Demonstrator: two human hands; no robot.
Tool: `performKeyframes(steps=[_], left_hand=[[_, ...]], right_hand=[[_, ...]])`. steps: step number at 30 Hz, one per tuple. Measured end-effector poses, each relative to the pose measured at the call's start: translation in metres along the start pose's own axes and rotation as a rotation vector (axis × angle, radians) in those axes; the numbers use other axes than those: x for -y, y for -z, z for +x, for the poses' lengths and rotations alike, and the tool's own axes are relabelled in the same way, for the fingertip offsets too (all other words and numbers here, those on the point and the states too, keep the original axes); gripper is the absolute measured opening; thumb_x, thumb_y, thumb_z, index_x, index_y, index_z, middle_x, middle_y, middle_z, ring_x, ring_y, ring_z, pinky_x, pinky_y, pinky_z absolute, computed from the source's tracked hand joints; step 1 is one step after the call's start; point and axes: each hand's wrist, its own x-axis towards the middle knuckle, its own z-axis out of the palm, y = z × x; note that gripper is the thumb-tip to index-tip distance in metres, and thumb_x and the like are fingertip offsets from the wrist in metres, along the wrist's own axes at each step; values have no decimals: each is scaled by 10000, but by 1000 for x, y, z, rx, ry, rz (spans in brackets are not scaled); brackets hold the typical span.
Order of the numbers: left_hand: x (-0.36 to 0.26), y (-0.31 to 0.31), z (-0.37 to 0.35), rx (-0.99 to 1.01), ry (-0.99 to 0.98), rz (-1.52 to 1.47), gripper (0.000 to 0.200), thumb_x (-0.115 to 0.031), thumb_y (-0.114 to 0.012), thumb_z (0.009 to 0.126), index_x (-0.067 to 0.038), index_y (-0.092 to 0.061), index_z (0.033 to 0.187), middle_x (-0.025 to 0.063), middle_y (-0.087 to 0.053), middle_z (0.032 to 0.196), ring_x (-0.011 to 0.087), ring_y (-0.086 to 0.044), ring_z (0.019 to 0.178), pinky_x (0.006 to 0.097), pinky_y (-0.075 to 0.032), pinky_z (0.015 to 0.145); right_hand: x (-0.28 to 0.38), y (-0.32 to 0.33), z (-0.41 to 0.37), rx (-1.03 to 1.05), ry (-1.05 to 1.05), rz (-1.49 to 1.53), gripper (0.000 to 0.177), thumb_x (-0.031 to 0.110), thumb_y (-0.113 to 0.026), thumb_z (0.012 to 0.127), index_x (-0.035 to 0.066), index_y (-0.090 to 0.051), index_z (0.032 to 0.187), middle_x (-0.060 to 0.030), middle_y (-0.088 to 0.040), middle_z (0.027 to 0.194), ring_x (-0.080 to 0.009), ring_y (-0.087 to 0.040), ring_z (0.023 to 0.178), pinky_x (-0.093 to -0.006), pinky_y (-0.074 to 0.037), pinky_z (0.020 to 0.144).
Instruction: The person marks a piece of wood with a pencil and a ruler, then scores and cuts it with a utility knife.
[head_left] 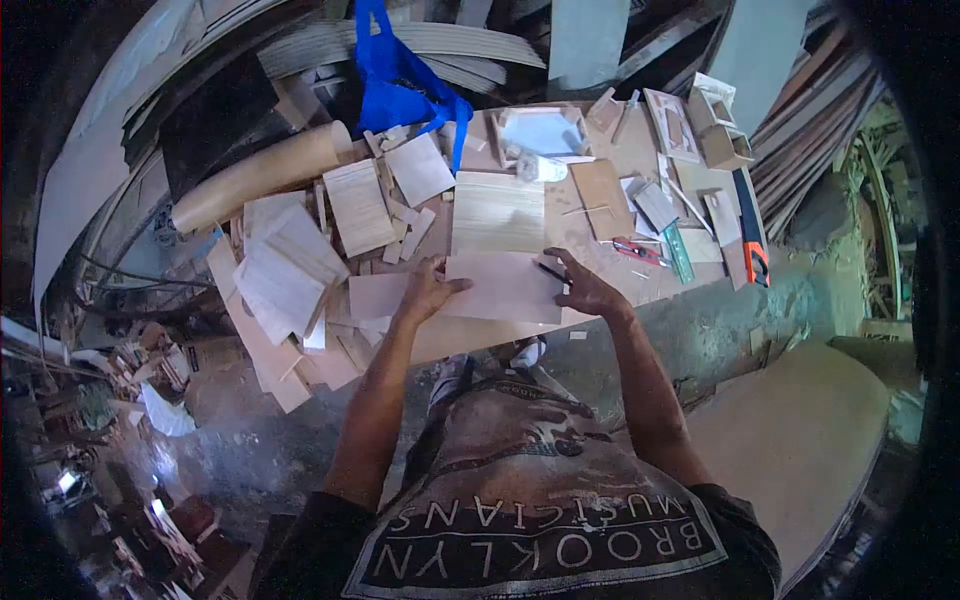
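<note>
A pale flat wooden board [508,287] lies near the table's front edge, between my two hands. My left hand [430,292] grips its left end, with the thumb lying on its face. Another pale flat piece [375,299] shows to the left of that hand; whether it joins the board is hidden. My right hand [590,290] is at the board's right end, fingers curled around a dark pen [552,272] that points up and left over the board. Just beyond the board lies a stack of light wooden sheets [498,212].
Loose wooden panels [290,262] are piled at the left, by a rolled brown sheet [262,176]. A blue bag [405,85] stands at the back. At the right are a handsaw [752,232], a green ruler [678,252], red-handled pliers [638,251] and a framed tray [542,131].
</note>
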Motion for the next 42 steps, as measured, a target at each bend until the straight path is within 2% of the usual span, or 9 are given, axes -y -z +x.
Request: performKeyframes(steps=[6, 11, 19, 21, 25, 28, 31, 37, 42], left_hand=[[22, -17, -7, -68, 27, -258, 611, -290, -824, 753, -28, -551, 1234, 136, -601, 1100, 210, -598, 972, 361, -518, 816], [27, -34, -14, -359, -181, -149, 599, -224, -832, 708, -18, -555, 1199, 148, -599, 1101, 212, -603, 928, 357, -500, 776], [23, -37, -10, -470, -240, 203, 570, -201, -838, 700, -15, -506, 1125, 137, -618, 1021, 212, -598, 908, 384, -496, 780], [4, -34, -14, -327, 125, -241, 539, -184, -837, 705, -4, -501, 1086, 102, -618, 921, 185, -596, 813, 363, -502, 709], [29, -41, -3, -341, 12, -374, 542, -171, -845, 694, 4, -492, 1067, 61, -574, 841, 148, -571, 714, 317, -487, 613], [33, -44, -1, -530, -11, 144, 540, -201, -857, 669, 5, -505, 1024, 44, -560, 809, 128, -544, 623, 280, -449, 528], [30, -51, -13, -491, 131, -346, 532, -241, -854, 644, -18, -533, 1004, 64, -543, 816, 178, -549, 654, 328, -463, 567], [16, -78, -21, -784, 206, 153, 435, -204, -817, 721, -29, -542, 1010, 99, -596, 932, 209, -601, 840, 376, -504, 650], [-29, -114, -22, -983, 143, 730, 476, -244, -776, 724, -27, -566, 1092, 135, -605, 974, 368, -584, 938, 468, -465, 840]], right_hand=[[-22, -23, -16, -157, -31, 444, 767, 29, -726, 750, 112, -337, 1405, -149, -641, 1136, -212, -616, 963, -327, -510, 768], [-11, -33, -29, -189, -130, 861, 599, 38, -695, 798, 125, -463, 1343, -24, -621, 937, -40, -460, 660, -201, -323, 497], [-21, -32, -15, -224, -182, 966, 472, 29, -665, 811, 95, -533, 1260, 35, -563, 808, -19, -377, 510, -189, -270, 432], [-28, -28, -13, -211, -201, 994, 425, 32, -663, 815, 87, -554, 1223, 40, -548, 773, -17, -367, 493, -190, -272, 428], [-21, -13, 2, -167, -293, 1039, 257, 37, -679, 804, 87, -598, 1043, 60, -513, 708, -22, -360, 478, -201, -267, 424], [-24, -2, 14, -75, -345, 1047, 232, 97, -732, 813, 80, -586, 992, 67, -482, 683, -21, -358, 480, -198, -255, 411], [-22, 0, 15, -77, -294, 941, 230, 133, -761, 801, 68, -571, 912, 81, -422, 645, -28, -341, 486, -212, -231, 416], [-26, 7, 20, -38, -303, 764, 335, 214, -795, 774, 24, -588, 956, 57, -442, 643, -62, -372, 498, -243, -280, 425], [-32, 10, 28, -13, -283, 614, 318, 230, -808, 761, 51, -591, 910, 52, -431, 614, -61, -394, 503, -245, -299, 422]])
